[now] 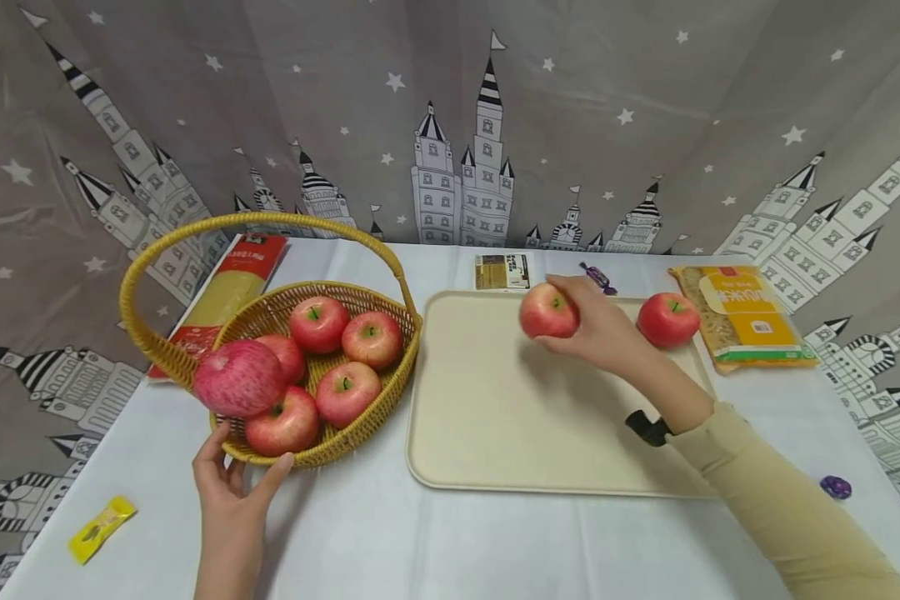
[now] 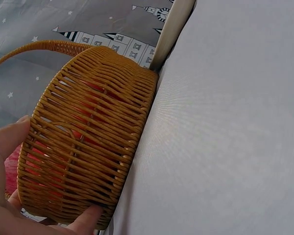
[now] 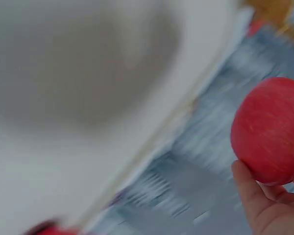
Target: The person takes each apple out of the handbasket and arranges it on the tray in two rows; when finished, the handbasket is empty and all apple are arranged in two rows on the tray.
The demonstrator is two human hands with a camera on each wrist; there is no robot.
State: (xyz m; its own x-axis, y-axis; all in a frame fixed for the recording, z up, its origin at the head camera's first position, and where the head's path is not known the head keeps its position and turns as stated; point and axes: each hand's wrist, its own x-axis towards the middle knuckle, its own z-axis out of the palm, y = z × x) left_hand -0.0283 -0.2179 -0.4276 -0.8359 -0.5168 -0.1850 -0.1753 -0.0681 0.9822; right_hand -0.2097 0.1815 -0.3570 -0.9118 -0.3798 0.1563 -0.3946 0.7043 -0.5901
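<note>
At the near rim of the wicker basket (image 1: 360, 429), my left hand (image 1: 228, 492) grips the weave, with the thumb and fingers against its side in the left wrist view. Several red apples (image 1: 347, 394) lie inside, along with a larger mottled pink fruit (image 1: 240, 378) at the left. My right hand (image 1: 603, 329) holds a red apple (image 1: 543, 312) above the beige tray (image 1: 495, 417); the same apple (image 3: 269, 129) shows at the right of the right wrist view. On the tray's far right corner sits another apple (image 1: 668, 320).
An orange-yellow food packet (image 1: 746, 312) lies right of the tray, and a red-and-yellow packet (image 1: 232, 287) lies behind the basket. A small card-like packet (image 1: 502, 272) and purple candy (image 1: 598, 278) are beyond the tray. Yellow candy (image 1: 102, 529) lies front left, purple candy (image 1: 836, 487) far right.
</note>
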